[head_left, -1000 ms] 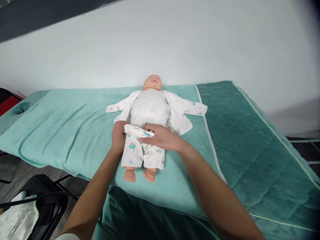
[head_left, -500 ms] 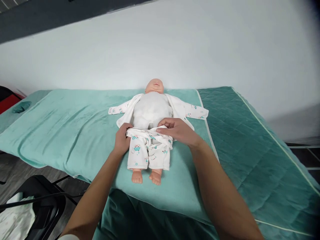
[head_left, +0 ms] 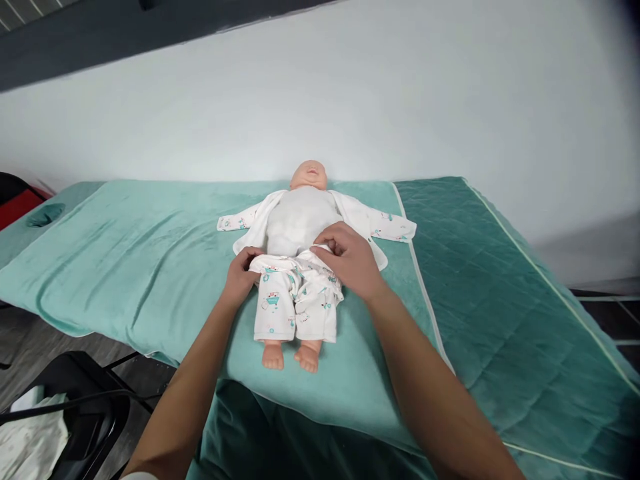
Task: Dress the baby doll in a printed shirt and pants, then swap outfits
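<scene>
A baby doll (head_left: pixel 303 217) lies on its back on the green cover, head toward the wall and feet toward me. Its printed white jacket (head_left: pixel 390 225) is spread apart at the front, with both sleeves stretched sideways. White pants (head_left: pixel 274 310) with a teal print cover its legs up to the hips. At the waistband's left side, my left hand (head_left: pixel 241 275) is closed on the cloth. My right hand (head_left: pixel 350 259) pinches the waistband on the other side, thumb against fingers. Bare doll feet (head_left: pixel 273 355) stick out of the pant legs.
A light green cover (head_left: pixel 125 260) lies over the bed, beside a darker quilted cover (head_left: pixel 480 300) on the right. Behind is a white wall (head_left: pixel 320 93). At lower left stands a black chair (head_left: pixel 107 407) with white cloth (head_left: pixel 33 433) on it.
My right hand has moved up and slightly left, drawing the right side of the waistband higher over the doll's hip. My left hand stays at its side of the pants.
</scene>
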{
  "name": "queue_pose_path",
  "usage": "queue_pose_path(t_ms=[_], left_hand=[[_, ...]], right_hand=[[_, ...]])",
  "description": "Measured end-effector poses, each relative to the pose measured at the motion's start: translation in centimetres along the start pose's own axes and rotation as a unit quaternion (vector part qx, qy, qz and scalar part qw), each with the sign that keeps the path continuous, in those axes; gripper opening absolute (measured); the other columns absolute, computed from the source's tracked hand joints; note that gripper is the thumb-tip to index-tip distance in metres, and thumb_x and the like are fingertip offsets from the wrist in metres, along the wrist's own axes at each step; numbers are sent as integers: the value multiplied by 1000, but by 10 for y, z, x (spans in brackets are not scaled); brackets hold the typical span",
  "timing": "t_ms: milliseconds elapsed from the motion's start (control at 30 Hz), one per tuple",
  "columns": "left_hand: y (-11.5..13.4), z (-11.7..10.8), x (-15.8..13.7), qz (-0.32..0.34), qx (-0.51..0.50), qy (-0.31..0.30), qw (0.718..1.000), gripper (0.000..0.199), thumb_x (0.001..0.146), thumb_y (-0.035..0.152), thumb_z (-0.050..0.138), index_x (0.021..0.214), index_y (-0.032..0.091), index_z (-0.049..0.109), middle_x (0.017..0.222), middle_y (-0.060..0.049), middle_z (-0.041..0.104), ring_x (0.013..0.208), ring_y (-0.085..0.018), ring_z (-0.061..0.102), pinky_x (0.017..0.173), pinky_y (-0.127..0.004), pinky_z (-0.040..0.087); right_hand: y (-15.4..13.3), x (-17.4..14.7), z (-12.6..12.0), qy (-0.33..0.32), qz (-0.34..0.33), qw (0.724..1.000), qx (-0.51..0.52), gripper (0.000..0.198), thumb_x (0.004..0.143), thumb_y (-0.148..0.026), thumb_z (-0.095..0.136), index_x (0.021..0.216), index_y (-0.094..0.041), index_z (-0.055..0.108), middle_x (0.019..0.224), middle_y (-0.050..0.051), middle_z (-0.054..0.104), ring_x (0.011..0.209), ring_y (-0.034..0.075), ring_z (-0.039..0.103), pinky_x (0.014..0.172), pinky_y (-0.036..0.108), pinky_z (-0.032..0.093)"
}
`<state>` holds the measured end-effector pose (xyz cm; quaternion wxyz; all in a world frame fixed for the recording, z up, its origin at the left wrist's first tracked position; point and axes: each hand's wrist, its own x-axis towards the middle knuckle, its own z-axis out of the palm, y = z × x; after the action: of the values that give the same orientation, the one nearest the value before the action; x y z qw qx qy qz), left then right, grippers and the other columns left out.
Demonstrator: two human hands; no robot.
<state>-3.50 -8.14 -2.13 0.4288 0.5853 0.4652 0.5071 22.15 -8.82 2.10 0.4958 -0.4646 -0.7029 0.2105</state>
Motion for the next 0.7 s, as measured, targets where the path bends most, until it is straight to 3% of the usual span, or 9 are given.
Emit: queue_pose_path(t_ms=[67,167,267,467,567,700], left_hand=[[1,-1,0,-10,-28,-4,1000,34,57,11,70,89,19,66,85,2,63,78,-14,55,73,-24,44],[1,-2,0,-18,-49,-10,999,34,57,12,70,91,18,67,84,1,63,76,-14,54,70,-24,43],[0,-2,1,-20,-56,-10,998,33,56,15,70,89,18,67,82,1,61,73,-14,52,67,-24,41],[1,-1,2,-20,-76,-15,997,34,53,19,78,82,18,60,85,1,57,74,-13,49,64,-23,38],[2,0,3,-18,-90,-23,995,34,54,19,78,78,19,54,84,2,53,72,-11,46,62,-22,36],[1,1,2,-19,-95,-27,995,35,55,19,77,75,19,47,79,4,49,68,-9,41,60,-21,32]], right_hand=[[-9,-3,2,-8,-65,997,-42,9,90,-32,65,91,-23,65,97,4,63,84,19,57,76,34,44],[-24,-9,6,-99,-135,977,-130,17,96,-38,61,89,-22,65,94,6,65,92,22,56,82,37,40],[-32,-13,9,-181,-138,954,-194,27,93,-48,64,86,-22,63,90,5,68,90,23,55,80,37,36],[-36,-16,13,-200,-115,939,-254,26,91,-46,67,89,-21,60,91,6,67,89,25,53,78,37,32],[-39,-16,15,-210,-118,950,-200,25,93,-39,66,79,-21,56,87,4,64,87,22,52,79,36,33],[-41,-10,7,-251,-90,964,5,35,91,-35,65,66,-21,45,78,0,58,83,18,51,82,35,37]])
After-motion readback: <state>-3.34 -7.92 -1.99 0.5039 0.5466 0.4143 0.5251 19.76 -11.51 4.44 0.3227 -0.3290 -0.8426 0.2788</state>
